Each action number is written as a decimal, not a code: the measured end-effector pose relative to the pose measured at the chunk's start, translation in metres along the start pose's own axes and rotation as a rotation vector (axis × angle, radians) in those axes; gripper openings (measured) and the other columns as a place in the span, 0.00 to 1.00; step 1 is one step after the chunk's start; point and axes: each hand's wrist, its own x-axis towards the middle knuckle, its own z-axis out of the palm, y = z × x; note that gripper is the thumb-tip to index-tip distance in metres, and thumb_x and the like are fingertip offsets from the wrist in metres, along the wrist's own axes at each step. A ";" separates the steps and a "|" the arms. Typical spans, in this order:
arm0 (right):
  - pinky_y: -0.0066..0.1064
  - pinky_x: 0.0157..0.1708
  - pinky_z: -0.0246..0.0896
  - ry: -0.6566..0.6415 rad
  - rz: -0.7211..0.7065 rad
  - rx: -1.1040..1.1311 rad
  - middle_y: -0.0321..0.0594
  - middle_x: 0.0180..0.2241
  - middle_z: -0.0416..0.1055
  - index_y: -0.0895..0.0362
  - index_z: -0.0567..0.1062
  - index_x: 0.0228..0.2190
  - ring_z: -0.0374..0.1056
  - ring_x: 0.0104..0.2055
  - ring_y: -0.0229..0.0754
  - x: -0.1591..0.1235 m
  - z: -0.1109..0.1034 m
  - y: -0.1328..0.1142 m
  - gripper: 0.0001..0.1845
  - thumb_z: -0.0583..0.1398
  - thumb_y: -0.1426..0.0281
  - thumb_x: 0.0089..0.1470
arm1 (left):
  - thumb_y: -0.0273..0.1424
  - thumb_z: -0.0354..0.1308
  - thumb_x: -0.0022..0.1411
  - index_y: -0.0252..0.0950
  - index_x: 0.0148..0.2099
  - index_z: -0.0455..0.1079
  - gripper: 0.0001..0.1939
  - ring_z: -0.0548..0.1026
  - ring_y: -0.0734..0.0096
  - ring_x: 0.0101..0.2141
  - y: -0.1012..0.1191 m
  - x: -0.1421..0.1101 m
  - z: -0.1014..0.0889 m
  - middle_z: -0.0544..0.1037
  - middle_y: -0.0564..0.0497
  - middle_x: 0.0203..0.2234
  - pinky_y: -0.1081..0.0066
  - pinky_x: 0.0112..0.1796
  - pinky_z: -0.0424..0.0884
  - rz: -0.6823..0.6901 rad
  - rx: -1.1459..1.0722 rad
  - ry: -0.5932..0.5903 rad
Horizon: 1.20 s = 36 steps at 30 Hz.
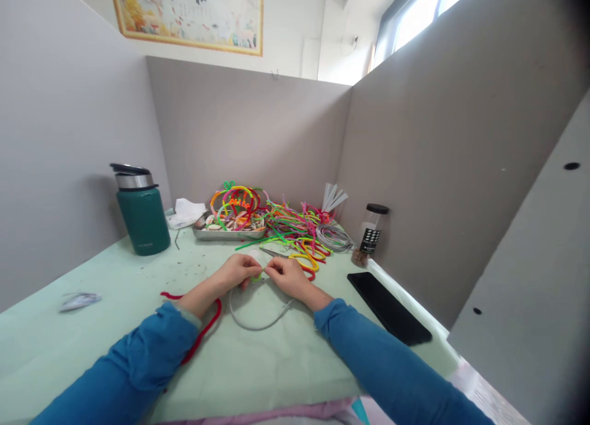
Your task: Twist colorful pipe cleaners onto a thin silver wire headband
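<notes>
head view: i observe my left hand (239,271) and right hand (288,276) meeting mid-table, fingertips pinched nearly closed on a small light-green piece (257,278). a grey loop (260,328) lies just nearer. the red pipe cleaner (209,326) passes beneath the left forearm. scissors (273,252) lie beyond the hands, the metal tray (229,234) far left of them.

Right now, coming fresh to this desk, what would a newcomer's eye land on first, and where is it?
A bright tangle of fuzzy sticks lies at the back of the table, beside a metal tray topped with colourful loops. Then come the green bottle at the left, and the left hand and right hand meeting mid-table.
</notes>
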 end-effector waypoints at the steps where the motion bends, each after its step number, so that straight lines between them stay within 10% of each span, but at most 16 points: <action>1: 0.23 0.23 0.47 0.000 0.001 -0.001 0.34 0.21 0.68 0.58 0.71 0.24 0.59 0.23 0.32 0.000 0.000 0.000 0.10 0.54 0.67 0.51 | 0.43 0.56 0.46 0.32 0.29 0.65 0.17 0.59 0.81 0.11 0.000 0.000 0.000 0.63 0.59 0.08 0.78 0.15 0.53 0.001 -0.009 -0.004; 36: 0.23 0.23 0.47 -0.007 0.014 0.006 0.34 0.21 0.67 0.59 0.71 0.24 0.58 0.23 0.32 0.002 -0.001 -0.002 0.11 0.53 0.67 0.51 | 0.33 0.53 0.47 0.34 0.36 0.66 0.13 0.61 0.83 0.14 -0.001 0.001 0.000 0.70 0.56 0.23 0.79 0.16 0.56 0.183 0.149 0.013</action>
